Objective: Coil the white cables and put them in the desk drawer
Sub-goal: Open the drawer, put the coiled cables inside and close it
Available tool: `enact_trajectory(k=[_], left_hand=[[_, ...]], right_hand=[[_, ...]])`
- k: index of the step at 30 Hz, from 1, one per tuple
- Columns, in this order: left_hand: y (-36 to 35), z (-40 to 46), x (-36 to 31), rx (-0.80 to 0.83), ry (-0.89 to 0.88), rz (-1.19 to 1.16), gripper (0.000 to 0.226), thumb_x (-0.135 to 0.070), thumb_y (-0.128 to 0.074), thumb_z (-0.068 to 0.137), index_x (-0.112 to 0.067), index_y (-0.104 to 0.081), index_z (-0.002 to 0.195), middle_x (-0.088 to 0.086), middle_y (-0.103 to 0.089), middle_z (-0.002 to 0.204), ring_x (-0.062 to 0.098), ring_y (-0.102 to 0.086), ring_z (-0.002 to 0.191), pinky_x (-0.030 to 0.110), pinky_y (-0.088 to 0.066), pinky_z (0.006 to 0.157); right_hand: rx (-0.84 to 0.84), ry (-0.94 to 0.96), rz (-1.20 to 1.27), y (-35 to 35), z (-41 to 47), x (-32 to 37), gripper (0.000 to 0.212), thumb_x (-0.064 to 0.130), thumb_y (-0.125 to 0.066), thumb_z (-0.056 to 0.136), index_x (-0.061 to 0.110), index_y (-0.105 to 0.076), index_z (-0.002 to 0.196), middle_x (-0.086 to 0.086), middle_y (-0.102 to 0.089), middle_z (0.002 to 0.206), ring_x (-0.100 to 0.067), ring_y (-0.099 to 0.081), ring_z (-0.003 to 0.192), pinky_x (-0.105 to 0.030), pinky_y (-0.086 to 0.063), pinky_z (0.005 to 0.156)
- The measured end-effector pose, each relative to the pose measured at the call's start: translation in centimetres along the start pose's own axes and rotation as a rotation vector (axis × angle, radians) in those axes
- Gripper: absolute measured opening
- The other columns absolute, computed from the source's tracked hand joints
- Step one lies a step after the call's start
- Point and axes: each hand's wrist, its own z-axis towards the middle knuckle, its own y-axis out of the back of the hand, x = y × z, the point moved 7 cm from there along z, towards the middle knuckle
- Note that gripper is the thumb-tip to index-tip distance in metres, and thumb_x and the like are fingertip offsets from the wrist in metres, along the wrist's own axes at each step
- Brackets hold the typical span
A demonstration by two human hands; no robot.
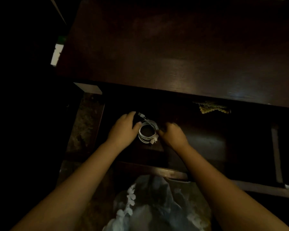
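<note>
White cable [148,132] round coil in dark wood drawer [207,140]; left hand [123,130] open, right hand [173,134] pinching coil.

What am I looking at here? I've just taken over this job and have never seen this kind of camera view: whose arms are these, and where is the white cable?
There is no machine here: the arms belong to a person, and the single picture comes from a camera worn on their head, looking forward and down. At the top is the dark brown wooden desk top. Below it the dark open desk drawer is pulled out toward the person. Inside it lies the coiled white cable, wound into a ring with a plug sticking out. The left hand and right hand flank the coil, their fingers at its edges. A yellowish patterned item sits at the drawer's back. The picture is dim, so finer detail is unclear.
</note>
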Motion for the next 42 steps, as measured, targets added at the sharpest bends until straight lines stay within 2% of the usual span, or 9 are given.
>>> enact_trajectory(k=[6,9,12,16,20,24,28,36,42], left_hand=[[0.8,-12.9,-1.9,-0.263,-0.361,0.244,0.059,-0.047,-0.028,0.090,-0.023,-0.025,0.144,0.010,-0.026,0.153,0.024,-0.020,0.141,0.049,-0.021,0.112],[-2.1,-16.9,-0.4,-0.279,-0.487,0.416,0.064,-0.050,-0.029,0.090,-0.031,-0.007,0.147,0.010,-0.003,0.157,0.026,-0.003,0.144,0.056,-0.007,0.114],[-5.1,-18.6,1.3,-0.312,-0.566,0.547,0.064,-0.052,-0.023,0.090,-0.033,-0.003,0.147,0.007,0.015,0.157,0.029,0.001,0.144,0.061,-0.008,0.109],[-7.5,-17.1,2.0,-0.316,-0.548,0.585,0.070,-0.053,-0.033,0.084,-0.036,-0.003,0.146,0.006,0.022,0.155,0.030,0.007,0.143,0.068,-0.010,0.107],[-8.6,-15.9,2.4,-0.413,-0.522,0.589,0.081,-0.052,-0.049,0.083,-0.036,-0.001,0.146,0.006,0.030,0.152,0.030,0.022,0.141,0.067,-0.007,0.104],[-9.3,-15.5,2.0,-0.456,-0.437,0.564,0.081,-0.047,-0.046,0.084,-0.037,0.006,0.145,0.004,0.039,0.148,0.027,0.030,0.139,0.064,-0.004,0.107],[-9.6,-14.7,1.3,-0.426,-0.306,0.451,0.080,-0.045,-0.046,0.088,-0.041,0.012,0.142,0.002,0.028,0.152,0.022,0.038,0.134,0.062,-0.001,0.109],[-7.7,-11.2,-1.0,-0.335,-0.231,0.426,0.069,-0.052,-0.029,0.092,-0.042,0.019,0.140,0.002,0.036,0.148,0.025,0.030,0.137,0.059,-0.002,0.112],[-7.0,-7.3,-2.5,-0.375,-0.252,0.339,0.071,-0.048,-0.034,0.091,-0.036,0.015,0.142,0.005,0.025,0.154,0.029,0.019,0.142,0.054,-0.009,0.113]], right_hand=[[-0.457,0.207,-0.100,3.3,-12.8,1.6,0.038,0.033,-0.045,0.090,0.012,-0.056,0.120,-0.011,-0.054,0.124,-0.027,-0.049,0.115,-0.042,-0.045,0.093],[-0.716,0.273,-0.222,1.8,-19.3,0.3,0.046,0.036,-0.041,0.090,0.020,-0.045,0.133,-0.011,-0.039,0.142,-0.026,-0.030,0.134,-0.045,-0.024,0.111],[-0.684,0.198,-0.351,-2.5,-22.3,-3.4,0.057,0.048,-0.029,0.092,0.032,-0.017,0.146,-0.009,-0.003,0.157,-0.028,-0.002,0.145,-0.050,-0.005,0.114],[-0.608,0.107,-0.453,-5.6,-20.7,-7.6,0.061,0.058,-0.010,0.091,0.035,0.000,0.146,-0.005,0.019,0.156,-0.031,0.006,0.144,-0.057,-0.007,0.110],[-0.680,0.135,-0.477,-6.5,-18.7,-8.6,0.067,0.058,-0.025,0.088,0.036,0.002,0.146,-0.006,0.026,0.154,-0.031,0.012,0.144,-0.057,-0.002,0.111],[-0.720,0.132,-0.476,-6.5,-17.5,-8.8,0.068,0.058,-0.026,0.088,0.038,0.007,0.145,-0.003,0.036,0.150,-0.027,0.026,0.141,-0.055,0.006,0.111],[-0.707,0.131,-0.463,-5.6,-16.3,-8.5,0.067,0.059,-0.023,0.089,0.040,0.010,0.144,-0.001,0.038,0.149,-0.025,0.031,0.139,-0.057,0.007,0.111],[-0.667,0.114,-0.435,-2.5,-13.4,-6.8,0.065,0.061,-0.016,0.087,0.040,0.010,0.143,0.005,0.022,0.153,-0.021,0.034,0.137,-0.058,0.009,0.109],[-0.691,0.091,-0.428,-0.2,-9.9,-6.1,0.066,0.060,-0.016,0.088,0.039,0.012,0.144,0.003,0.038,0.149,-0.023,0.021,0.142,-0.056,0.008,0.110]])
